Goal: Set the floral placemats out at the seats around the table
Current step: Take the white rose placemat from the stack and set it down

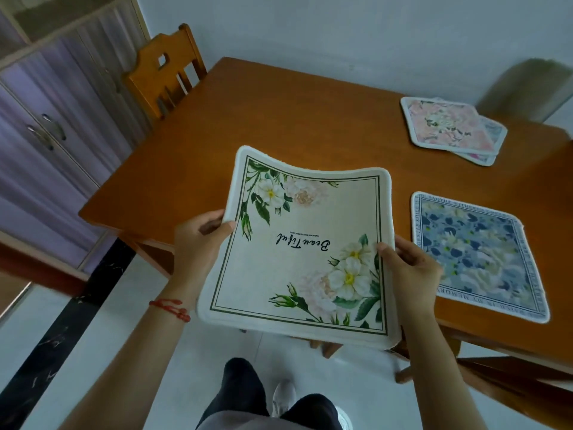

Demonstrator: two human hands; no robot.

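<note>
So we're holding a cream mat (305, 252) up in the air with both hands, over the near-left corner of the surface (248, 119). Our left hand (198, 243) is gripping its left edge, thumb lying on the printed face and the fingers (210, 223) curling round underneath. Our right hand (412, 268) is doing the same on the right edge, thumb on top by the white flowers, the rest tucked behind the mat. The mat is sagging a bit in the middle, with the far edge curving up at the corners. It's got a green double border, white and pale pink flowers in two opposite corners, and the word "Beautiful" in script reading upside down from where we're standing.

A blue mat (477, 256) is lying flat on the surface just right of our right hand, near the front edge. Farther back on the right, a pink mat (446, 125) is sitting on top of at least one other mat, whose corners are peeking out from under it; can't tell how many are in that pile.

A wooden chair (164, 72) is pushed in at the far-left side, and a cabinet (46, 119) with lilac doors is standing along the left wall. We're wearing a red bracelet (170, 308) on the left wrist.
</note>
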